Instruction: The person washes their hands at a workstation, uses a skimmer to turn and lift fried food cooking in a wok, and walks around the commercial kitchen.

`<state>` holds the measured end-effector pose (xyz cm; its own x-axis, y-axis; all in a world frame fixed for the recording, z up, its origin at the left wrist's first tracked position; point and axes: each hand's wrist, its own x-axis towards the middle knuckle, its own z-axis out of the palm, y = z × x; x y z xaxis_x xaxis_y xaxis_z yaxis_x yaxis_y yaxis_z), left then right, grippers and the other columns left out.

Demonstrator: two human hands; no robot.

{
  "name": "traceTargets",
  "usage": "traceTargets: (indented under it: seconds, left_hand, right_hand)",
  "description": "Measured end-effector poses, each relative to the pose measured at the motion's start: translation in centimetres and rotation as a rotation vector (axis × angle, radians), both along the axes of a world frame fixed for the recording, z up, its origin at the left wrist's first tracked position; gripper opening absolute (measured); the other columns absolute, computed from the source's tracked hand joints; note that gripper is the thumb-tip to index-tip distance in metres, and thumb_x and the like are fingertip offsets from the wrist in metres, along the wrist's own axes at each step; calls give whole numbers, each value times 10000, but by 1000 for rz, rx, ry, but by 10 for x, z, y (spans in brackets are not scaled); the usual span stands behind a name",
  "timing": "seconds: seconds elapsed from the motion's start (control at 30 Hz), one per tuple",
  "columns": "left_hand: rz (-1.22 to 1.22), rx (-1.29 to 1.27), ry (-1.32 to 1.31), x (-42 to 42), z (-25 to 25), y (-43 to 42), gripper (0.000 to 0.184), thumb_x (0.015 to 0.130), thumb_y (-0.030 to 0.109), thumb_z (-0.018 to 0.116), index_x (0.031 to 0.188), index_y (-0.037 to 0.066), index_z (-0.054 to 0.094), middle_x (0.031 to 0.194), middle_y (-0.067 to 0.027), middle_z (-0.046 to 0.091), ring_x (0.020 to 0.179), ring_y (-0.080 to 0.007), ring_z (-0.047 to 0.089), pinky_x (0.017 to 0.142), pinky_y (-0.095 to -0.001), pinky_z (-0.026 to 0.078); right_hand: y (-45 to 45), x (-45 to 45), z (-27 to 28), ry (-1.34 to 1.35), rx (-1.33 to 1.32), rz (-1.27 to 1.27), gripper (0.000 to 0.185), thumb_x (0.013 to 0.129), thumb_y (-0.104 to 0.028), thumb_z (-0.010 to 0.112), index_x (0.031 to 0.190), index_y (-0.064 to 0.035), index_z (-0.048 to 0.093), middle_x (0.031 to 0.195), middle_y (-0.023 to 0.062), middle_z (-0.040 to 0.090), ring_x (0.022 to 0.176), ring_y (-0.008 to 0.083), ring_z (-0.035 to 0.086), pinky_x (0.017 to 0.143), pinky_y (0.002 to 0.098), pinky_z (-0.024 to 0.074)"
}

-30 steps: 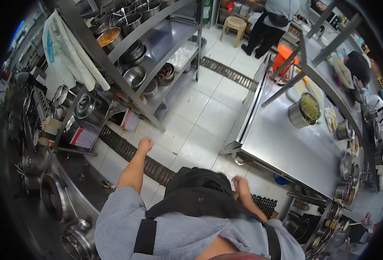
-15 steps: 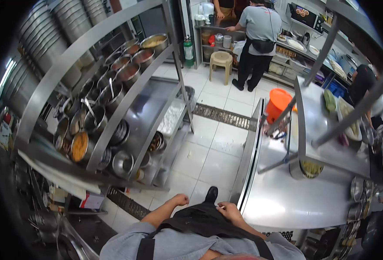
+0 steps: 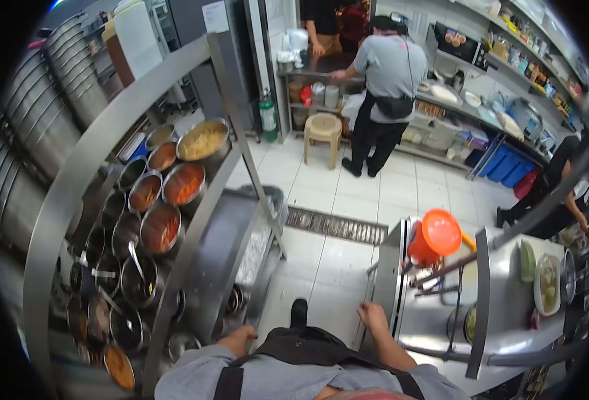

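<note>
My left hand [image 3: 241, 335] hangs low beside my apron [image 3: 299, 347], its fingers loosely curled and nothing visible in them. It is nearest to the steel shelf rack on my left, apart from it. My right hand [image 3: 373, 316] is out in front with bent, parted fingers and holds nothing that I can see. Close by it is the edge of the steel counter [image 3: 396, 300] on the right. A black shoe [image 3: 299, 312] shows on the tiles ahead of my apron.
On the left rack [image 3: 198, 220] stand several steel pots of food, one with shredded yellow food [image 3: 203, 141]. An orange bucket [image 3: 434, 237] sits on the right counter. A floor grate [image 3: 338, 225], a stool [image 3: 322, 137] and a person in grey [image 3: 391, 73] are ahead.
I have moved forward along the aisle; the rack, orange bucket and stool appear nearer. My right hand has swung forward and outward, and my left hand sits lower and farther left in view.
</note>
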<state>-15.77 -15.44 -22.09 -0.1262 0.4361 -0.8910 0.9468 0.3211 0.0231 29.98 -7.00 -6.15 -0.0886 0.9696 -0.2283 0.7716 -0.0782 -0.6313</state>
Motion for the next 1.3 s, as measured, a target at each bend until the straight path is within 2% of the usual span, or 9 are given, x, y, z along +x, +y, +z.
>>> traceTargets:
  seconds: [0.07,0.43,0.63,0.77,0.87,0.93,1.03,1.13,1.3]
  left_hand:
    - [-141,-14,-129,-1,-51,59,378,724,311,575,955,22,651,1014,-179,619,932,-286,609,811,-378,471]
    - [244,509,-504,68,48,414,274,689,300,564,847,105,674,769,-124,651,713,-269,621,674,-345,490]
    - [-147,464,-337,61,4,494,253,706,318,596,774,83,659,671,-88,633,536,-227,581,533,-369,463]
    - [57,120,-261,36,7,512,255,735,277,596,788,32,645,760,-148,637,649,-226,611,587,-383,478]
    - [-384,394,-518,-5,-3,525,217,753,227,583,852,47,650,876,-154,638,772,-263,624,652,-402,496]
    - [-844,290,-263,-10,4,536,209,761,192,562,918,89,654,983,-133,627,884,-305,607,725,-420,497]
    - [-883,271,-203,-7,-41,560,221,765,209,531,919,124,665,978,-136,626,884,-338,599,743,-435,485]
    - [-460,118,-300,-8,-38,601,237,752,231,532,915,124,667,979,-135,627,883,-331,601,747,-429,484]
    - [-341,74,-352,-4,-39,699,266,730,269,532,907,125,671,982,-135,628,881,-319,605,754,-418,482]
  right_hand:
    - [15,-7,-3,-127,-86,7,248,762,-227,603,924,-45,644,861,172,637,812,335,612,742,382,483]
    - [122,-43,-10,-143,-341,77,290,782,-251,549,1001,-77,625,908,182,626,918,347,578,831,420,450]
    - [235,-33,-23,-32,-408,128,314,782,-285,495,971,-76,632,897,210,617,902,377,574,813,441,451]
    - [352,0,-16,-179,-222,178,313,776,-300,505,946,-74,639,887,197,623,875,370,585,805,449,454]
    - [458,26,-53,-319,-92,155,264,764,-267,520,888,-73,648,859,199,625,833,359,596,773,451,469]
    - [519,37,-37,-362,-44,103,228,762,-234,516,845,-69,650,835,197,628,813,359,601,752,448,479]
    - [596,37,-11,-311,45,29,218,768,-216,508,838,-65,648,834,197,630,834,354,601,769,434,479]
    - [644,31,-7,-216,94,27,253,761,-220,524,907,-56,649,847,189,631,825,347,600,786,420,472]
    - [665,18,-43,-302,-37,147,222,746,-205,500,791,-51,653,817,206,626,793,365,604,728,450,483]
